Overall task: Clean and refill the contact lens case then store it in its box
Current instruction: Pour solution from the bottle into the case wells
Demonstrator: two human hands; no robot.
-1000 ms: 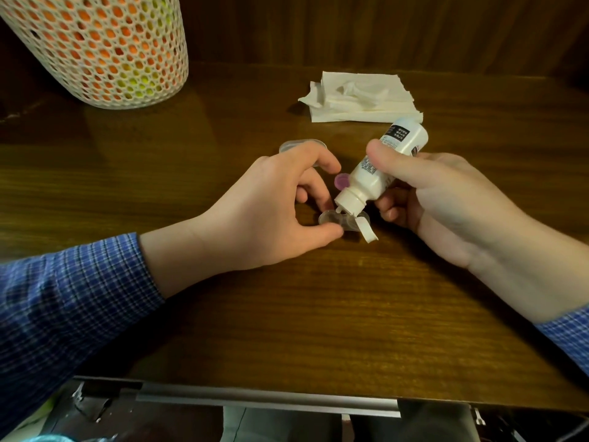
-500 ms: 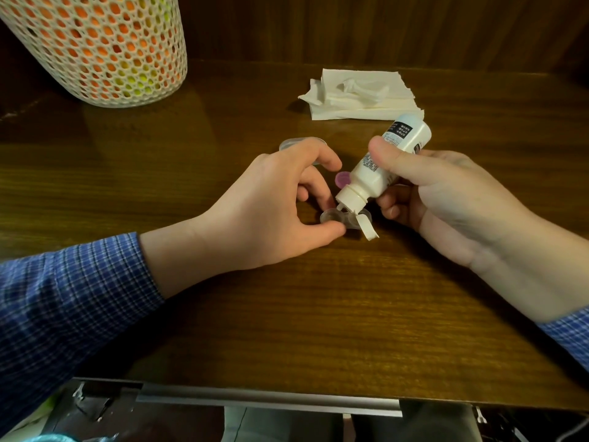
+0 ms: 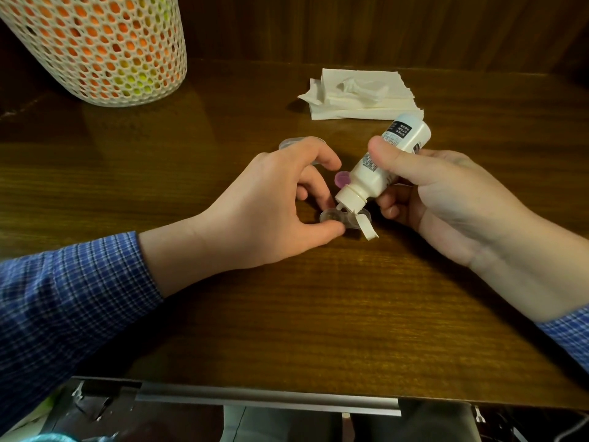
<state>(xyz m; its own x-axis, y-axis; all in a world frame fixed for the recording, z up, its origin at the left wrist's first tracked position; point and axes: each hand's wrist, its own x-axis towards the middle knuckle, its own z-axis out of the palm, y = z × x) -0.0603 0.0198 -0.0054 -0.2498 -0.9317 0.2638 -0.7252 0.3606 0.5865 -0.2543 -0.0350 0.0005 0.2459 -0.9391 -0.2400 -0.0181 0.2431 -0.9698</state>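
Upper left of frame: one white honeycomb-mesh basket (image 3: 95, 49), orange and yellow-green showing through its holes, standing on the dark wooden table (image 3: 287, 314).

Centre, left of middle: one left hand (image 3: 271, 212), thumb and fingers pinching the rim of one small clear plastic contact lens case (image 3: 334, 216), which lies flat on the table at mid-frame. Judged very light, rigid, slick when wet and apt to skate or tip; best held by its outer rim, as here.

Behind the left hand: one clear rounded plastic piece (image 3: 291, 143), partly hidden, perhaps a lid or the box.

Centre: one purple round cap (image 3: 342, 180).

Upper centre: one stack of white paper tissues (image 3: 360, 97).

Right of centre: one white squeezable plastic solution bottle (image 3: 385, 164), tilted nozzle-down over the case, flip cap hanging open; soft-walled, light. One right hand (image 3: 446, 193) is wrapped round its body.
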